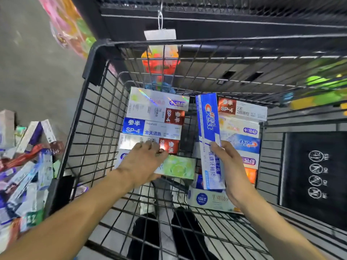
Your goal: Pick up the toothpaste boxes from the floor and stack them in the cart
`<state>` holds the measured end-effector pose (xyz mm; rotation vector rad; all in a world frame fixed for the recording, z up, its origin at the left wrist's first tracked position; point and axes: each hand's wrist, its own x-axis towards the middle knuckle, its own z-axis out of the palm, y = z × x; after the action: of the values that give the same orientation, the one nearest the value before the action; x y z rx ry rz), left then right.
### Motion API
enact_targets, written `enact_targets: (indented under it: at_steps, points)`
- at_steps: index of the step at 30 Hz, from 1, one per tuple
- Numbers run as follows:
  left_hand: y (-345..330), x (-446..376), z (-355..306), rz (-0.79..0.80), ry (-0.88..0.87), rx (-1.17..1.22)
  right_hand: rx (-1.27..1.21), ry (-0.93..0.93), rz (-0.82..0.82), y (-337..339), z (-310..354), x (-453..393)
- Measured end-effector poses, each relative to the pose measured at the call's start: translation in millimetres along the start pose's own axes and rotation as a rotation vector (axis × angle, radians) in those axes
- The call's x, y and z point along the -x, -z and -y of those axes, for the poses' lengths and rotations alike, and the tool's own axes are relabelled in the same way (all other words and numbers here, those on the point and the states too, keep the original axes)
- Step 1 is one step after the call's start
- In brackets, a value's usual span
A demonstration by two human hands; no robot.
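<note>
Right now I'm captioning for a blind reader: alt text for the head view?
Two bare hands reach into a black wire cart holding two stacks of toothpaste boxes: the left hand sets down a green box, the right hand holds a blue box.

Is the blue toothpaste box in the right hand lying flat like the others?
No, it is on end. The right hand grips the blue toothpaste box near its lower half, above the flat stacked boxes.
</note>
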<state>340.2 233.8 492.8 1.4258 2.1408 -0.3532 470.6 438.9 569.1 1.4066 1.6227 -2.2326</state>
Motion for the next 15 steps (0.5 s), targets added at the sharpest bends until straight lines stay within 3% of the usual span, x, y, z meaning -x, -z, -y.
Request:
enact_targets:
  at_steps: [5, 15]
  points:
    - [-5.7, -2.2, -4.3, 0.11, 0.054, -0.108, 0.002, -0.018, -0.011, 1.9, -5.5, -0.6]
    - [2.6, 7.5, 19.8, 0.082, 0.077, -0.182, 0.028, -0.041, -0.011, 1.4, -16.8, -3.3]
